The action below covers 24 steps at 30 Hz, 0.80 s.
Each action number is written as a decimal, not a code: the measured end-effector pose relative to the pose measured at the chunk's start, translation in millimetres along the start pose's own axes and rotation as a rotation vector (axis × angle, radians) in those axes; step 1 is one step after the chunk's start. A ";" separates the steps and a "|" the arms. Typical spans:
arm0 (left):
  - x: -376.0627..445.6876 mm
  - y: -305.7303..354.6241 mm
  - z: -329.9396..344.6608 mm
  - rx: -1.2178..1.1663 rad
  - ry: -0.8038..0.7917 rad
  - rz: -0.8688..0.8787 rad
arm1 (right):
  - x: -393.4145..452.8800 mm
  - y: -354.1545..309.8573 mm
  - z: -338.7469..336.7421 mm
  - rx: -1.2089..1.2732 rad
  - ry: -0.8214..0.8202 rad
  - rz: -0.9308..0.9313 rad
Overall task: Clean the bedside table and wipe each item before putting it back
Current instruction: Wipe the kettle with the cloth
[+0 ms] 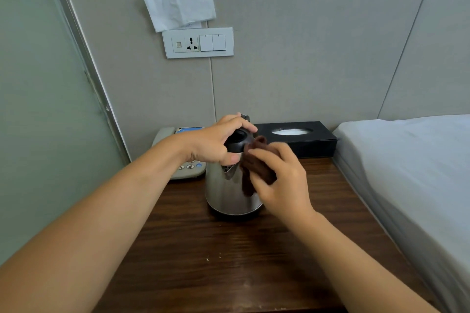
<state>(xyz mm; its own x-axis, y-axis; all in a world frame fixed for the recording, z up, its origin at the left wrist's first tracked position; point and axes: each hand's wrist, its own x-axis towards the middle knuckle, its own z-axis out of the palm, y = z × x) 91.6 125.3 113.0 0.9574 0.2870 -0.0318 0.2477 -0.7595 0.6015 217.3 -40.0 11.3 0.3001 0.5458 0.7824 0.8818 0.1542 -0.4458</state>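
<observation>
Currently kettle is being steadied at its lid by left hand; brown cloth, pinched in right hand, is being rubbed on it—steel body should be covered fully, base kept planted on desk.

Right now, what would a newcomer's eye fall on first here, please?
The steel kettle at the middle of the wooden bedside table, gripped at its lid by the left hand while the right hand rubs a brown cloth against its side. Behind stand a phone and a black tissue box.

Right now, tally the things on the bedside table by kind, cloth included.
Kettle: 1
Telephone: 1
Tissue box: 1
Brown cloth, held against the kettle: 1
Total: 4
</observation>
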 end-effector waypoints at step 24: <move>2.2 6.0 6.7 -0.056 0.021 -0.049 | -16.7 1.9 -11.7 0.207 -0.054 0.251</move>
<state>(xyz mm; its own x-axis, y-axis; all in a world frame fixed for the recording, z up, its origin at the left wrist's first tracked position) 96.2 117.4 111.2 0.9407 0.3360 -0.0461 0.2853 -0.7105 0.6433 218.3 -58.5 2.5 0.4743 0.6297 0.6152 0.6882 0.1705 -0.7052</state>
